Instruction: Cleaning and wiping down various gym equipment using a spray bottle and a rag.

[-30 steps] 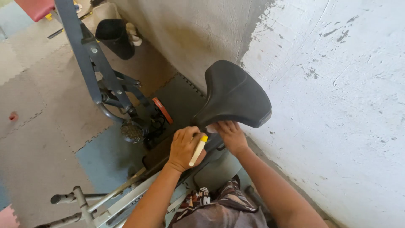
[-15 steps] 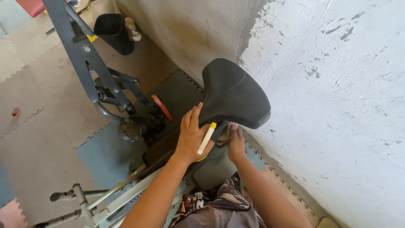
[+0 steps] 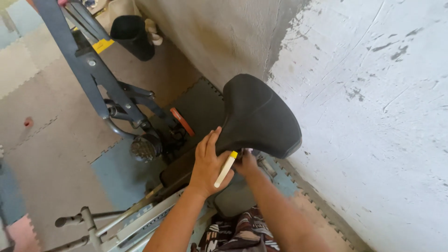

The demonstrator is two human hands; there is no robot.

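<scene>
1. Far left: foam floor mats (image 3: 42, 116) in grey, blue and pink tiles, interlocked at the edges.
2. Grey-blue metal frame (image 3: 88, 70) runs diagonally from top left down to a round dark pedal knob (image 3: 145, 148). A small yellow label sits on the frame near the top.
3. Black boot-like tube (image 3: 133, 35) stands on the floor at top, beside the base of the wall.
4. Bottom left: pale grey metal bars (image 3: 121, 221) lie low, angled up toward your hands.
5. Orange strap piece (image 3: 182, 121) lies just right of the frame's lower joint.
6. Your left hand (image 3: 207, 163) rests flat against the narrow front of the black saddle (image 3: 259, 116), fingers stretched up along its side, thumb side pinning a white stick with a yellow tip (image 3: 225, 169). Grip: loosely closed on that stick, palm touching the seat.
7. The saddle sits centre frame, tilted, wide end toward the wall, nose toward you, above the dark seat post area.
8. Your right hand (image 3: 246, 163) reaches under the saddle's near edge, fingers tucked out of sight below it. Grip: cannot tell, the saddle hides the fingers.
9. Patterned shorts (image 3: 238, 233) show at bottom centre.
10. Right: rough whitewashed wall (image 3: 373, 116), bare grey plaster at its left part.
</scene>
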